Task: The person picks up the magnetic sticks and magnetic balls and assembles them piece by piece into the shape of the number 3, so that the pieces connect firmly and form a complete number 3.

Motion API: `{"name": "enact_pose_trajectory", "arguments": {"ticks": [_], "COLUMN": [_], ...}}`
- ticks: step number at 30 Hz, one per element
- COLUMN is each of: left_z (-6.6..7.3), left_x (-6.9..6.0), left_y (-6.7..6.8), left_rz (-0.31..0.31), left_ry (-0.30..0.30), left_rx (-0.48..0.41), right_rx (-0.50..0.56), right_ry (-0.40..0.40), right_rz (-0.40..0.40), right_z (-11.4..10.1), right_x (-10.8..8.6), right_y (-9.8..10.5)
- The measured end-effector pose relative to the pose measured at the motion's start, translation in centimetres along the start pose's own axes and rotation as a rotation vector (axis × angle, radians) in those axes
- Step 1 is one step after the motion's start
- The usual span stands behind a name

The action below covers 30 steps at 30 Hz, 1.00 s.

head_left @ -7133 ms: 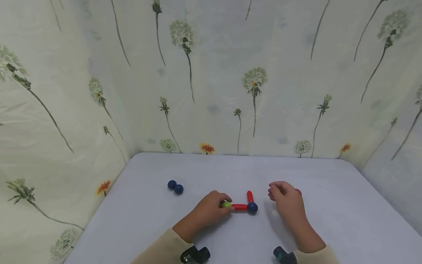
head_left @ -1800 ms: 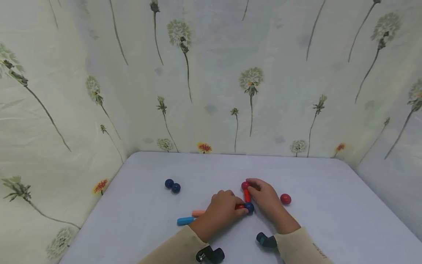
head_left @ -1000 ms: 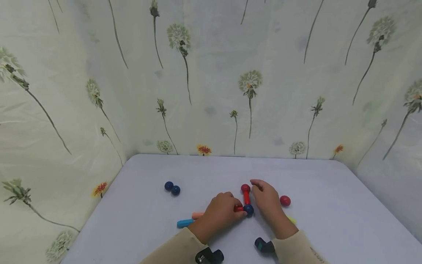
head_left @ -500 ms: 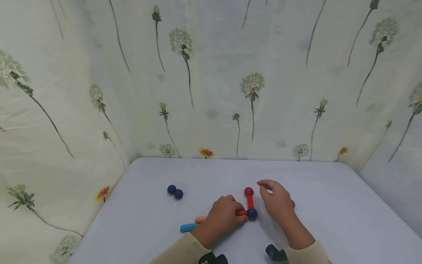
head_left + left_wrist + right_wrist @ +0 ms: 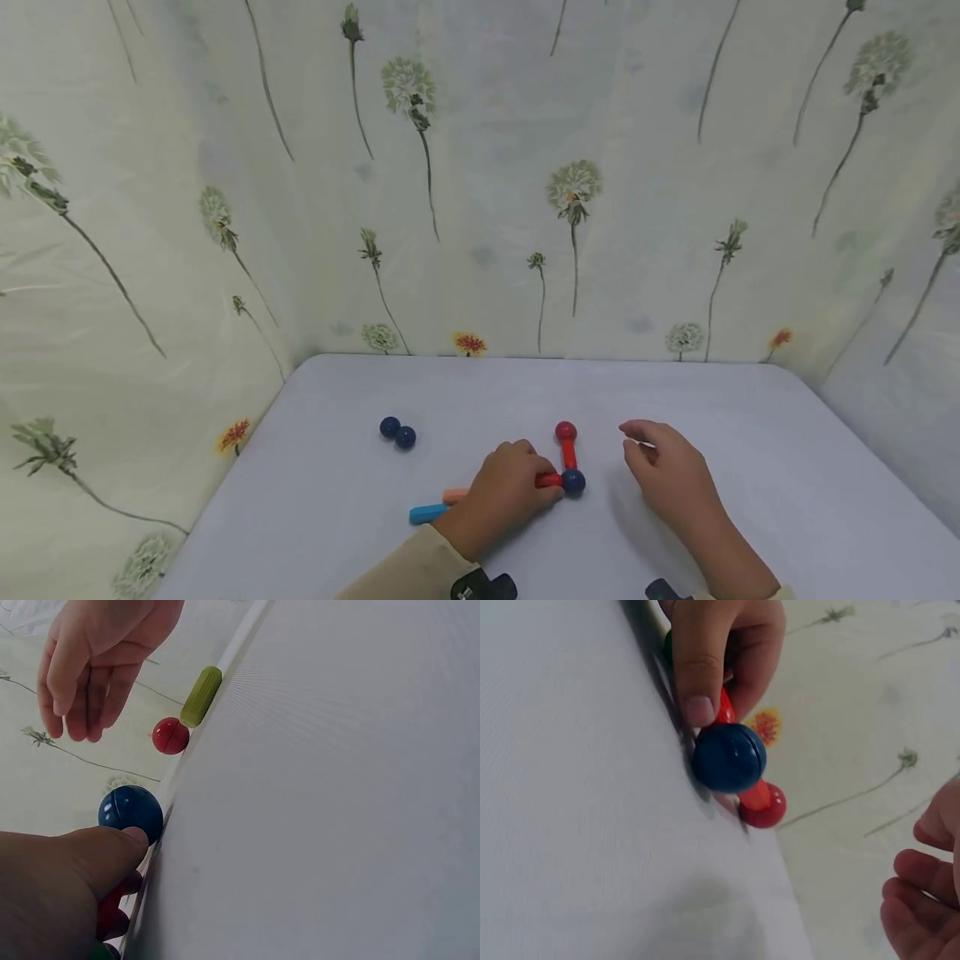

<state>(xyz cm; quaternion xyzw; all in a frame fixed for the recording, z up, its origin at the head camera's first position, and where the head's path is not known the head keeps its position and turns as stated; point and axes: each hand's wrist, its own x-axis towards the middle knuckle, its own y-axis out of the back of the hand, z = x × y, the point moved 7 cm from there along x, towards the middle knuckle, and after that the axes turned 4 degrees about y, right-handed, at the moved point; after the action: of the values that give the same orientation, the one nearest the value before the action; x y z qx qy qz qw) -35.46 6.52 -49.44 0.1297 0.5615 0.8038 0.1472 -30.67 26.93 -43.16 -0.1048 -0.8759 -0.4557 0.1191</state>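
Observation:
In the head view my left hand (image 5: 506, 487) pinches a red rod (image 5: 550, 480) of a small ball-and-rod piece. A dark blue ball (image 5: 573, 482) forms its corner. From there a second red rod (image 5: 568, 454) reaches away to a red ball (image 5: 566, 431). Under the left hand, the right wrist view shows a bit of a green ball (image 5: 667, 646). My right hand (image 5: 675, 479) hovers right of the piece, fingers loosely bent, holding nothing. A loose red ball (image 5: 171, 736) beside a yellow-green stick (image 5: 201, 697) shows in the left wrist view; both are hidden in the head view.
Two dark blue balls (image 5: 397, 432) lie touching at the left of the white table (image 5: 480, 392). A blue stick (image 5: 427, 514) and an orange stick (image 5: 454, 496) lie partly behind the left wrist. A flower-print cloth (image 5: 480, 208) hangs behind.
The far rod, bare at first, now bears a red ball. My right hand has let go of that ball and moved right. My left hand has shifted from the green ball to the rod.

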Motion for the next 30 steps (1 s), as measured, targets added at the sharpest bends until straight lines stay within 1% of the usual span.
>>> {"name": "enact_pose_trajectory", "arguments": {"ticks": [3, 6, 8, 14, 18, 23, 27, 30], "left_z": [0.0, -0.1, -0.1, -0.1, -0.1, -0.1, -0.2, -0.2], "left_x": [-0.1, -0.1, -0.1, -0.1, -0.2, -0.2, -0.1, 0.0], "left_y": [0.1, 0.2, 0.2, 0.2, 0.3, 0.3, 0.1, 0.0], "left_rz": [0.006, 0.009, 0.009, 0.002, 0.006, 0.009, 0.008, 0.003], "left_ry": [-0.008, -0.018, -0.019, -0.011, -0.013, -0.014, -0.015, -0.012], "left_rx": [0.002, -0.009, -0.013, -0.025, -0.031, -0.033, -0.037, -0.041], "right_rx": [-0.027, -0.049, -0.058, -0.089, -0.099, -0.128, -0.121, -0.112], "right_ry": [-0.001, 0.032, 0.034, -0.037, -0.061, -0.130, -0.170, -0.156], "right_rz": [-0.031, -0.041, -0.062, -0.186, -0.254, -0.349, -0.389, -0.397], "right_z": [0.7, 1.6, 2.4, 4.8, 5.8, 6.9, 7.6, 7.8], "right_x": [-0.5, -1.0, -1.3, -1.8, -2.0, -2.1, -2.1, -2.2], "right_y": [0.5, 1.1, 1.2, 1.8, 2.3, 2.0, 1.4, 1.2]}}
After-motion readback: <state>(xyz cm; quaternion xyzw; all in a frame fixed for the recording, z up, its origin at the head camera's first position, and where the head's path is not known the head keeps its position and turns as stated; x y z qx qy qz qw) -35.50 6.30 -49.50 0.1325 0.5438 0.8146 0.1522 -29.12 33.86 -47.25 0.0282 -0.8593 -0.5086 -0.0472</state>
